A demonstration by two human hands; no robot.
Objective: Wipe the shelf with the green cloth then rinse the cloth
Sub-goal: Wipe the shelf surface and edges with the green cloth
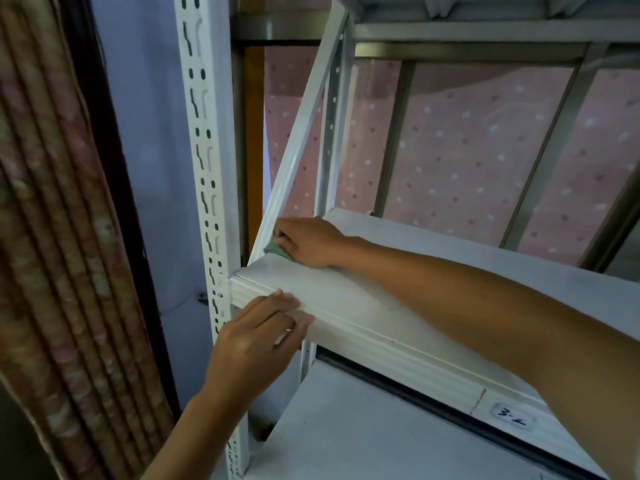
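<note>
At centre frame, the right hand rests on the left end of the white shelf, fingers curled and clenched on the green cloth. Only a small fold of the cloth shows, protruding below the fingertips at the shelf's left edge, just beside the base of the diagonal brace. The cloth touches the shelf surface. The right forearm runs from the lower right of the frame across the shelf's front edge to the hand.

Below and left of it, the left hand lies against the front beam of the same shelf, near the beam's left end. Its fingers are extended and flat on the beam face; it grasps nothing.

The beam meets a perforated white upright that runs from the top of the frame to the bottom, left of centre. A label with handwritten marks sits on the beam at lower right. A lower shelf shows beneath the beam.

At far left hangs a patterned curtain. Behind the rack, at upper right, a pink dotted fabric shows behind the window bars.
</note>
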